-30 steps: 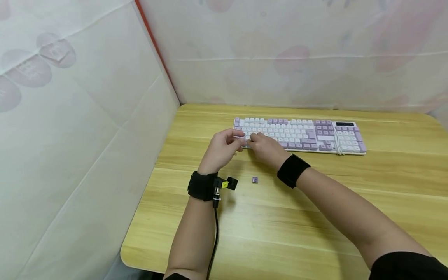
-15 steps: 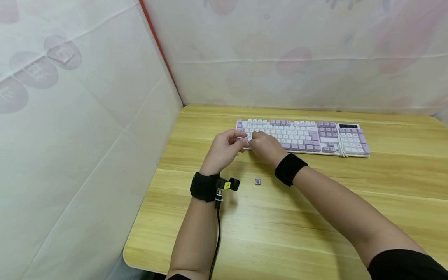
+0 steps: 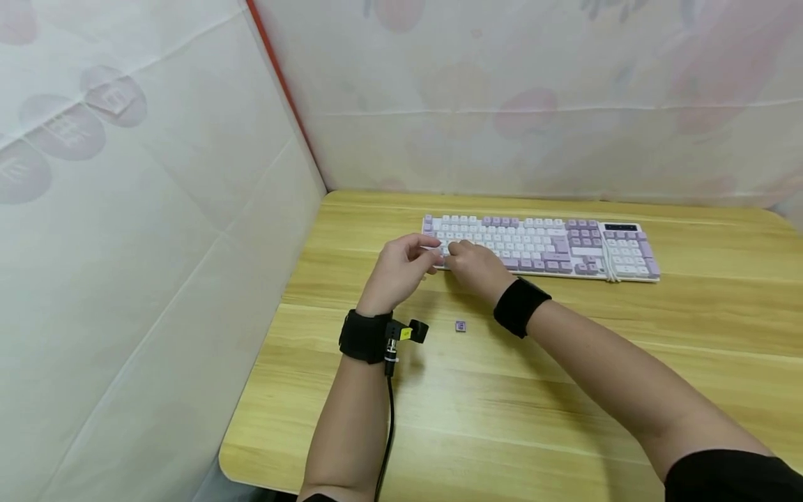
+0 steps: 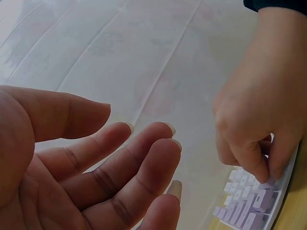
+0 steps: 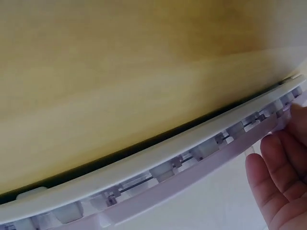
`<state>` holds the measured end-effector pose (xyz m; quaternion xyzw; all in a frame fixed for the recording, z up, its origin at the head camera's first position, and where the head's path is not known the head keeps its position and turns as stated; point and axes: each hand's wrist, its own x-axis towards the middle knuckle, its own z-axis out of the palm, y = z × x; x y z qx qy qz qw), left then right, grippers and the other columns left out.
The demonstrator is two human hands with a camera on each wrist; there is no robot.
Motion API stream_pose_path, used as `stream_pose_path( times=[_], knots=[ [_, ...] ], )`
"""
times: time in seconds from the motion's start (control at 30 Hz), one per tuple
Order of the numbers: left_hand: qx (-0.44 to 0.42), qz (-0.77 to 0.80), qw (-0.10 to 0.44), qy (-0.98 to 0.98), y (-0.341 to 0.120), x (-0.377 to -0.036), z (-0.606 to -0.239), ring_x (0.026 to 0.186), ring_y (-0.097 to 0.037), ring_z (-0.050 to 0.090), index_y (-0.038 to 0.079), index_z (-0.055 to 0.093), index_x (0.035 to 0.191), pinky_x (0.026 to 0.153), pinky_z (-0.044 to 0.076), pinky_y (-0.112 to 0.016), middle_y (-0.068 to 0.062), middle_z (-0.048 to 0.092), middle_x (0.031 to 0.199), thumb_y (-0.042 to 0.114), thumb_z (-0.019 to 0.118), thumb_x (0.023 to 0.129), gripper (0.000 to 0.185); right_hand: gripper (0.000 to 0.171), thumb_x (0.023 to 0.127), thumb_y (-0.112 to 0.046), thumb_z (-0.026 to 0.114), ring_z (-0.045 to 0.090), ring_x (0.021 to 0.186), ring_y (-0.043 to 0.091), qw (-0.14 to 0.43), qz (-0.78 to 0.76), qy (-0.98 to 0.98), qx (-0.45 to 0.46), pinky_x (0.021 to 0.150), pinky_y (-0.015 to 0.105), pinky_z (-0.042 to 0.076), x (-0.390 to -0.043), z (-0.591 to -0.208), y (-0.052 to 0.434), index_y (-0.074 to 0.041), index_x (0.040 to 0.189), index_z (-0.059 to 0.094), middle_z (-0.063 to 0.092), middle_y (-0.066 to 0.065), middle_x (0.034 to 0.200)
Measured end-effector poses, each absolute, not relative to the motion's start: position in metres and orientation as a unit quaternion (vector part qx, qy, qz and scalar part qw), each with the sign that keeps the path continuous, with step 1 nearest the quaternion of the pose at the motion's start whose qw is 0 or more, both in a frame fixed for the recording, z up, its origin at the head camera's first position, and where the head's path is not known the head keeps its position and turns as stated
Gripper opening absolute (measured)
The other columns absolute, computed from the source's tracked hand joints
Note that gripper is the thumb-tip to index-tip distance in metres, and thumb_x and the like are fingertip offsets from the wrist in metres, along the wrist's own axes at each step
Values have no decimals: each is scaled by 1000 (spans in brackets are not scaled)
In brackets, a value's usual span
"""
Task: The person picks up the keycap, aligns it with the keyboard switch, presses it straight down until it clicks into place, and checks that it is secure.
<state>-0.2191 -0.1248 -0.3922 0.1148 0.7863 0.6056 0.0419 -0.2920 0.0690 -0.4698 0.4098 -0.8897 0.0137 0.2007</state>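
At the left end of the one keyboard (image 3: pixel 539 245) on the tabletop (image 3: pixel 564 390), the right hand (image 3: pixel 475 267) curls its fingertips onto the keys, whether pinching one I cannot tell, the left hand (image 3: pixel 401 268) hovers loosely open, holding nothing, and one loose purple keycap (image 3: pixel 461 325) lies nearer the person.

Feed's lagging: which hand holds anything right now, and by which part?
The right hand pinches a keycap at the keyboard's left end, fingers on its sides. The left hand holds nothing.
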Motion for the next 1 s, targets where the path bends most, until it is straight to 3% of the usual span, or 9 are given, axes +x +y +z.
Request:
stream_pose_path(
  times=[0.23, 0.47, 0.63, 0.7, 0.83, 1.0],
  knots=[
    [115, 597, 33, 794, -125, -219, -389, 84, -17, 69, 13, 67, 116, 67, 50, -31, -8, 73, 101, 19, 55, 100, 21, 14, 90, -5, 60, 57, 74, 24, 173, -19, -890, 421, 58, 35, 49, -288, -466, 72, -1, 91, 73, 62, 8, 86],
    [103, 600, 39, 792, -125, -218, -393, 86, -23, 69, 14, 67, 115, 67, 49, -31, -6, 73, 98, 20, 56, 100, 19, 29, 97, -16, 59, 61, 105, 32, 88, 20, -916, 391, 85, 48, 53, -273, -463, 82, -3, 122, 68, 66, 12, 116],
    [105, 604, 40, 789, -124, -216, -394, 90, -29, 69, 16, 67, 115, 68, 50, -32, -9, 73, 99, 23, 58, 99, 20, 25, 92, -17, 68, 63, 105, 29, 82, 105, -900, 414, 91, 44, 53, -252, -463, 92, -5, 114, 72, 67, 12, 116],
    [107, 603, 39, 789, -124, -216, -394, 90, -29, 69, 16, 67, 115, 69, 50, -33, -11, 73, 101, 23, 58, 100, 19, 25, 90, -21, 71, 64, 101, 25, 56, 136, -887, 437, 90, 39, 53, -241, -463, 93, -6, 111, 73, 67, 10, 113],
    [111, 598, 39, 793, -125, -216, -396, 88, -25, 68, 18, 67, 115, 70, 51, -35, -13, 73, 103, 25, 57, 100, 19, 23, 88, -23, 75, 62, 88, 12, -10, 162, -869, 468, 80, 29, 54, -221, -468, 96, -10, 106, 74, 65, 3, 104],
    [108, 598, 45, 793, -122, -217, -397, 87, -22, 68, 18, 67, 116, 72, 52, -37, -10, 72, 102, 25, 57, 100, 20, 7, 86, -10, 75, 55, 75, 5, -22, 169, -864, 473, 70, 23, 51, -207, -470, 98, -13, 91, 76, 62, -3, 85]
  ],
)
